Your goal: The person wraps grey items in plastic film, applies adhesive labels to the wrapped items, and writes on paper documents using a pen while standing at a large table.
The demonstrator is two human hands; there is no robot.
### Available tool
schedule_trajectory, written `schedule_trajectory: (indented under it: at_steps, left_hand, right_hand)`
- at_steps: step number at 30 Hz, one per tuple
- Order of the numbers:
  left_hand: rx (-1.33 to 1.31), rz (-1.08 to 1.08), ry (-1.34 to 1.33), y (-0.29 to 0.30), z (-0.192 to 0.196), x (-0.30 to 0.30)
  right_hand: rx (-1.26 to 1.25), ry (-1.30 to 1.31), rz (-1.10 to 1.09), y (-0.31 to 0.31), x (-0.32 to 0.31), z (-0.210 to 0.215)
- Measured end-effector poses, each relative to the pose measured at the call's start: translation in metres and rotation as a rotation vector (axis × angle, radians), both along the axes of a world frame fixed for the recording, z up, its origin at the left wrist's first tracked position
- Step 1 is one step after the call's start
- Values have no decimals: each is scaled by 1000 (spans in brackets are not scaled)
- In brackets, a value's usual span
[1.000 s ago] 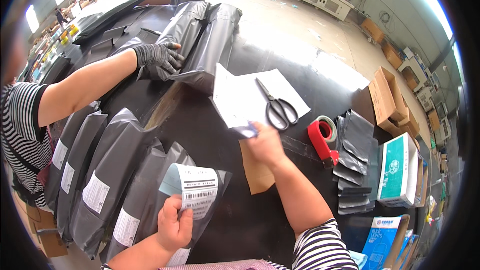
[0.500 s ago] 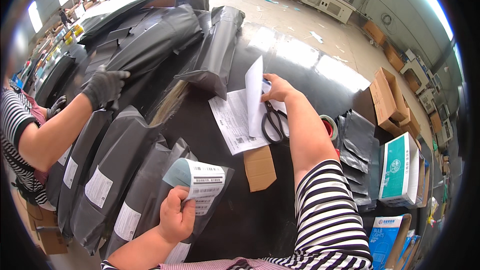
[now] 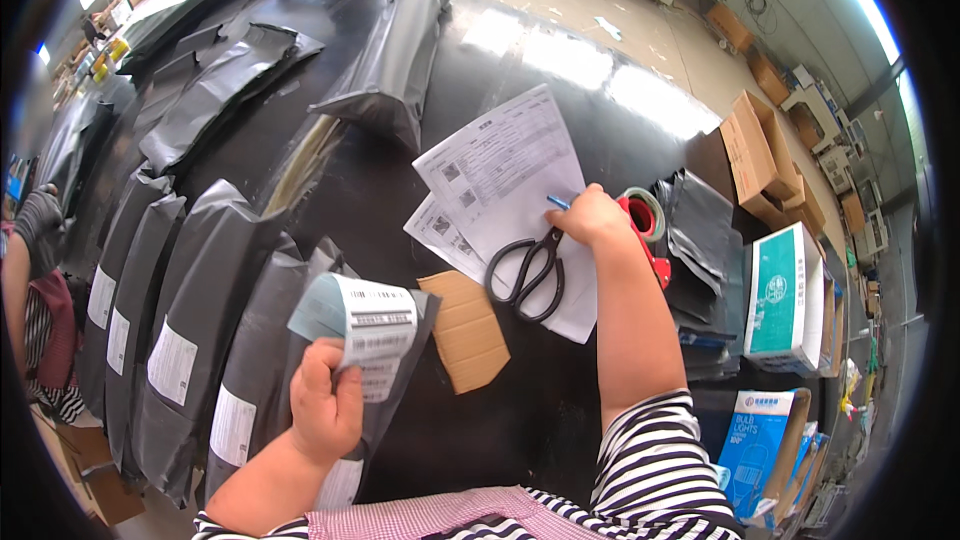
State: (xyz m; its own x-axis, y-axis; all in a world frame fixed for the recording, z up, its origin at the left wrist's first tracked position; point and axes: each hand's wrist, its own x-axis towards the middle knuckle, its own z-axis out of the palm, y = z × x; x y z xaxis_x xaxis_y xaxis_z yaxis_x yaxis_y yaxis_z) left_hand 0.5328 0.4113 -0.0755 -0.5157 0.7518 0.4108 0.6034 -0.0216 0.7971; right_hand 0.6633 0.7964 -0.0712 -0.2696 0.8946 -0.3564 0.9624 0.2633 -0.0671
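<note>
Now laying a printed sheet [image 3: 505, 155] face up at the centre of the frame, instead of lifting it upright as 0.5 s ago. Overlapping at least 1 more page with it, and so exposing printed text to the right hand [image 3: 590, 218]. Pinching a blue pen [image 3: 559, 203] there between thumb and fingers. Still gripping a curled strip of barcode labels [image 3: 380, 325] in the closed left hand [image 3: 330, 410], lower left of centre. Now showing the black scissors [image 3: 528, 278] with handles turned to the lower left, over the lower part of the paper. Seeing only 1 long dark package [image 3: 385, 50] at upper centre, rather than 2.

Losing the scissor blades from view near the right hand; not making out any touch between fingers and scissors, nor between pen tip and paper. Partly covering the red tape dispenser [image 3: 640, 212], right of centre, with the right hand and forearm. Cutting off a co-worker's gloved hand [image 3: 40, 220] close to the left rim, and not revealing any hold there. Blurring the small print on pages and labels beyond sure reading.
</note>
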Motion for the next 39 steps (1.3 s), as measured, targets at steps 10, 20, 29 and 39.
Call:
schedule_trajectory:
  at_steps: [10, 20, 29, 39]
  left_hand:
    - [-31, -8, -17, -3, -8, 1]
    - [-64, 11, 194, 9, -2, 7]
    - [-106, 62, 298, 7, -7, 9]
    - [37, -89, -1061, 84, 45, 81]
  right_hand:
    - [-45, -1, -14, -151, 145, 16]
    - [303, 626, 405, -117, 157, 13]
    - [22, 364, 522, -67, 140, -13]
    - [-106, 657, 408, -45, 143, -26]
